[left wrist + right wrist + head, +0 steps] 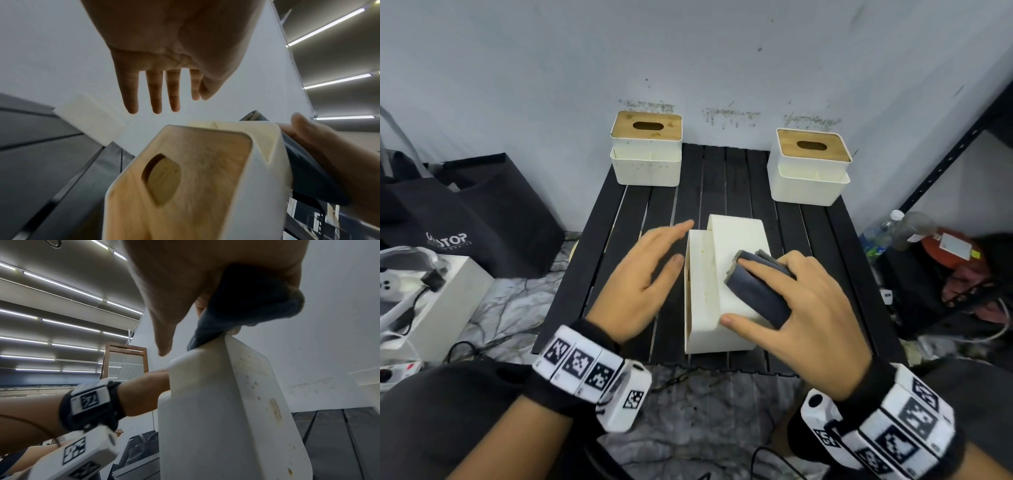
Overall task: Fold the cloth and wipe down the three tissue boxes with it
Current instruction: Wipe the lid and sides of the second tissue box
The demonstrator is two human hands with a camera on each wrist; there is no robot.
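Now the near tissue box (717, 291) lies tipped on its side in the middle of the black slatted worktop (619, 219), its white plastic body speckled with small yellowish stains and its bamboo lid (185, 186) (with the oval slot) turned toward the person's left. Its long axis runs away from the person, toward the wall. The cloth (755, 287), a dark grey-blue fabric folded into a thick pad with a paler edge, rests on the upturned white face of that box, its length slanting from far-left to near-right. The right hand (801, 308) grips the cloth, fingers wrapped over the top of it and the thumb reaching down to the box's near edge. The left hand (647, 270) is spread with straight fingers, holding nothing, just beside the lid side of the box; whether it touches cannot be told. Two more tissue boxes stand upright at the back: the far-left box (646, 150) and the far-right box (810, 168), well apart, lids up.
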